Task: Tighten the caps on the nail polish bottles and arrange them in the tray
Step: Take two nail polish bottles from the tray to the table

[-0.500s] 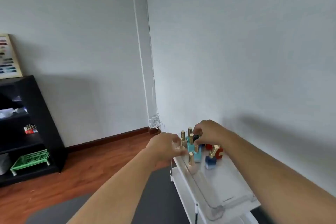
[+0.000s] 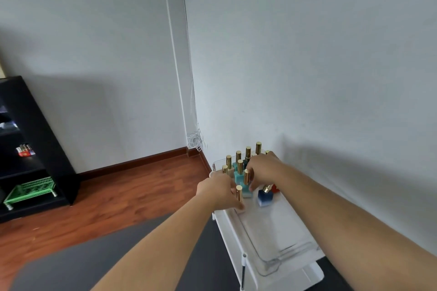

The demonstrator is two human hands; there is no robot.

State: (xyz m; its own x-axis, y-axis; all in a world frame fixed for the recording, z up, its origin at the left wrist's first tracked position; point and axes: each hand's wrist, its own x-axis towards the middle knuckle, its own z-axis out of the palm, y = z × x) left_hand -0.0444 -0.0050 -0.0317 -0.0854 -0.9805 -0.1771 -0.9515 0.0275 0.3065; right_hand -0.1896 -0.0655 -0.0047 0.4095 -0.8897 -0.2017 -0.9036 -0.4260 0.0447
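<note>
Nearest, a gold-capped pale bottle (image 2: 239,196) is gripped by the left hand (image 2: 218,192) inside the clear tray (image 2: 288,247). Further back, a teal bottle (image 2: 246,183) is pinched by the right hand (image 2: 264,170). Remaining gold-capped bottles (image 2: 238,160) are grouped at the far end.

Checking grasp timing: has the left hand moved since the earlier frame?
Yes. Against the tray, the left hand has slid right and nearer the camera; its fingers now reach the base of the nearest gold-capped bottle.
</note>
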